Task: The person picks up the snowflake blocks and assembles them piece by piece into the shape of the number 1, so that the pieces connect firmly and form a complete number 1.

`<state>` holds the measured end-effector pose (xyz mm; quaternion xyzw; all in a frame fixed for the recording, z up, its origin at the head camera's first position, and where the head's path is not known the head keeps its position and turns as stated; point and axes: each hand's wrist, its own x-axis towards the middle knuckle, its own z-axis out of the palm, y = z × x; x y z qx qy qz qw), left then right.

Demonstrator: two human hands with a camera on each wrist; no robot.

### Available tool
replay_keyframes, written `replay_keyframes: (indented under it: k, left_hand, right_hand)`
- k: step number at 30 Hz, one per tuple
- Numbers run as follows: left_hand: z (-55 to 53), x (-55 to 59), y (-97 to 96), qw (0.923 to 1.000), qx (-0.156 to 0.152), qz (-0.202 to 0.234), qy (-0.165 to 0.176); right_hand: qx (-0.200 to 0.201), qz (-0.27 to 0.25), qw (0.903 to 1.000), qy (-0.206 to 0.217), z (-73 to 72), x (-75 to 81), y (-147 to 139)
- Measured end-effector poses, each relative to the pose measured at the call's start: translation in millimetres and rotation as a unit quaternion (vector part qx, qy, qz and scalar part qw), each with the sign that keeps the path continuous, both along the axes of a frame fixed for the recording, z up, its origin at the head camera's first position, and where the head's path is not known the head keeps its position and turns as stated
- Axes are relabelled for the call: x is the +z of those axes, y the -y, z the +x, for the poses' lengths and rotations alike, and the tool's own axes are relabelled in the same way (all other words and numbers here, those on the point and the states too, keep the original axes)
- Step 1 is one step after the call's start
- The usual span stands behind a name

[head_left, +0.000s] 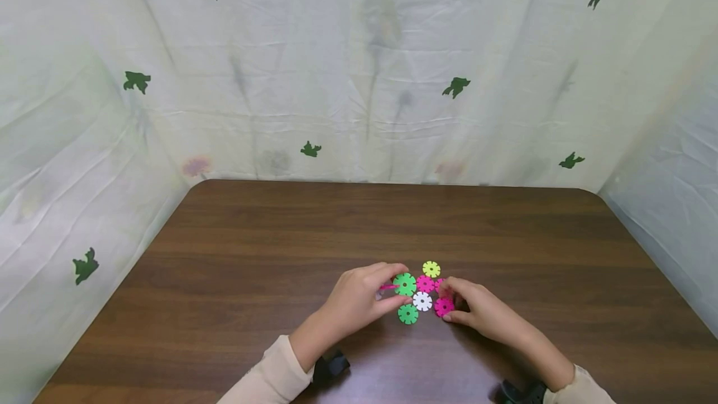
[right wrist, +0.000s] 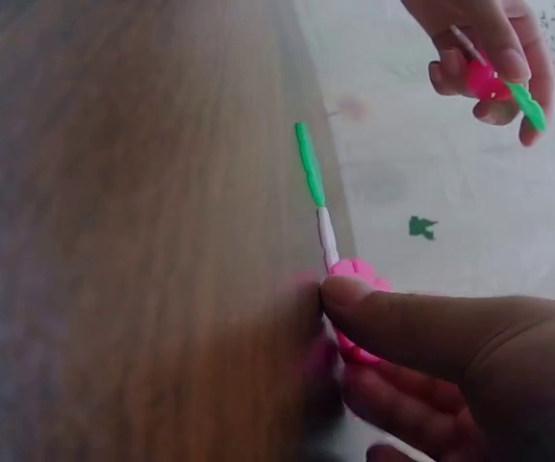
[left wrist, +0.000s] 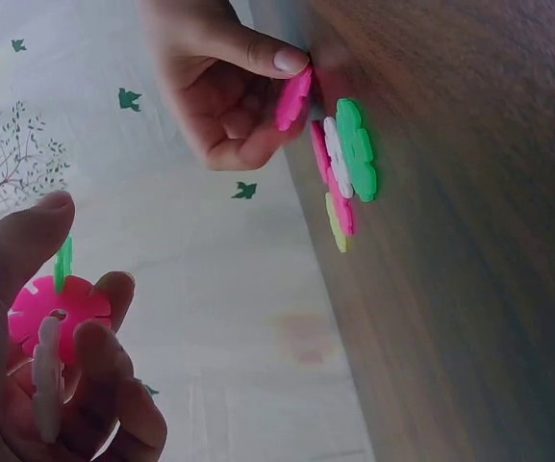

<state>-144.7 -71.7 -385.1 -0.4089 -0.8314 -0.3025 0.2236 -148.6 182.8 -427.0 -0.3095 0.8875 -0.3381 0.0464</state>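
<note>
My left hand point(head_left: 359, 299) holds a small joined piece above the table. In the left wrist view it is a pink notched disc point(left wrist: 77, 306) with a green disc point(left wrist: 63, 265) and a whitish disc point(left wrist: 48, 380) slotted in edge-on. My right hand point(head_left: 487, 313) pinches a pink notched disc point(head_left: 444, 307) between thumb and fingers. Between the hands lie a yellow disc point(head_left: 431, 269), a pink disc point(head_left: 425, 283), a white disc point(head_left: 422, 301) and a green disc point(head_left: 407, 313). Another pink disc point(head_left: 439, 285) is partly hidden by the right fingers.
The brown wooden table point(head_left: 280, 229) has rounded far corners. Behind it and at the sides hangs a pale cloth point(head_left: 348, 80) with green bird and leaf prints. Dark wrist straps point(head_left: 331, 366) sit at both cuffs.
</note>
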Motion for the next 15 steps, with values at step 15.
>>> replay_keyframes:
  k: [15]
  left_hand:
    - [1.6,1.3,-0.8,0.9995,0.008,-0.016,0.027]
  right_hand:
    - [-0.008,-0.16,0.9866,-0.031,2.6,34.6,21]
